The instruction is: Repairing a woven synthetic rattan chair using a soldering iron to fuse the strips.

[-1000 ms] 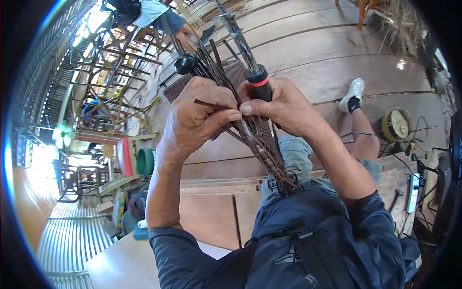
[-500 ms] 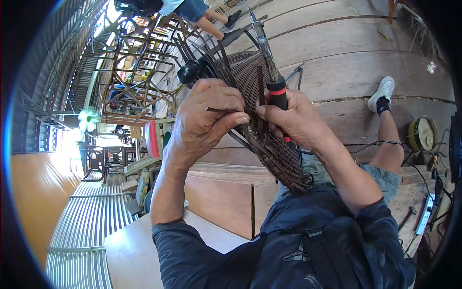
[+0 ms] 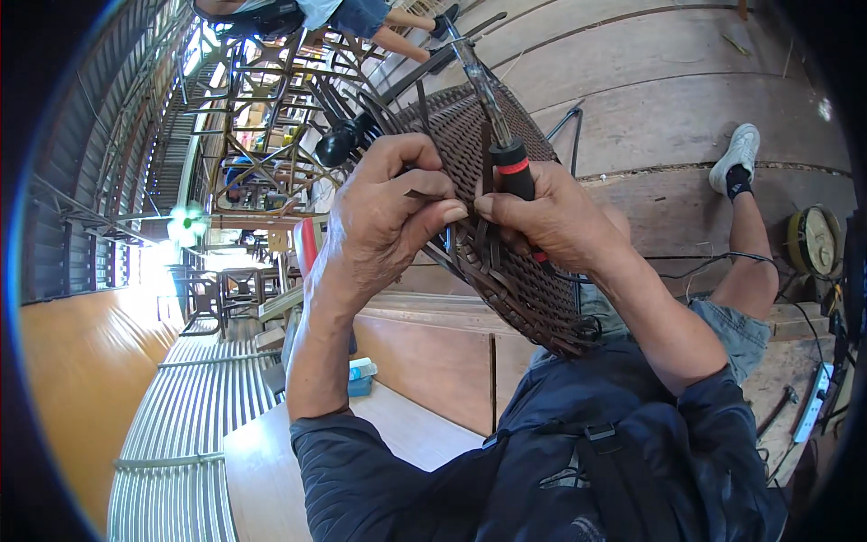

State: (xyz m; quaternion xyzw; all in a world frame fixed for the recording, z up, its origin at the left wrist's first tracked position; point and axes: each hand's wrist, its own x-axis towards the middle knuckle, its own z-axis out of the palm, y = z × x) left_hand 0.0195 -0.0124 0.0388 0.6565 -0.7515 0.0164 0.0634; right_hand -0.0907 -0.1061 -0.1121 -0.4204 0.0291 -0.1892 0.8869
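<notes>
A dark brown woven plastic wicker piece (image 3: pixel 542 294) stretches away from my lap, with loose strips standing up at its far left end. My left hand (image 3: pixel 388 212) is closed at the left edge of the weave, a brown strip (image 3: pixel 424 195) pinched between its thumb and fingers. My right hand (image 3: pixel 560 217) grips the black and red handle of a soldering iron (image 3: pixel 488 99), whose metal shaft points up and away. Close to the right thumb, another flat strip (image 3: pixel 486 163) stands up from the weave. A round black knob (image 3: pixel 336 147) shows beyond my left hand.
Another person's legs (image 3: pixel 402 41) are at the far left, beside stacked chair frames (image 3: pixel 262 135). A black cord (image 3: pixel 695 269) runs right over my leg. A white power strip (image 3: pixel 813 404) and a round yellow-rimmed container (image 3: pixel 815 240) are at the right. A pale board (image 3: pixel 271 470) lies at lower left.
The view has shifted slightly, so the surroundings sit further right. Both hands keep their holds, and the soldering iron leans a little more to the left. A small blue item now shows beside my left forearm.
</notes>
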